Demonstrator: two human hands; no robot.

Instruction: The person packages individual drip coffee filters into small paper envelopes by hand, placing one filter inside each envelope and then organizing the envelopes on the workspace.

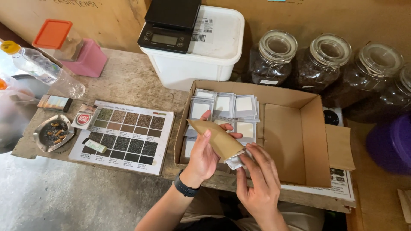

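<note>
Head view: the left hand (204, 155) holds a brown paper envelope (216, 137) in a closed grip, mouth tilted toward the right hand (259, 179), whose fingers pinch a small white sachet (235, 161) at that mouth. Both hover over the cardboard box (295, 141) of white packets (222, 105) on the counter (128, 77); nothing obstructs.

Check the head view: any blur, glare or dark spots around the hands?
Head view: both hands, left and right, and the brown paper pouch are sharp in soft, even light; glare washes out the plastic bottle at far left; the glass jars sit dim.
</note>
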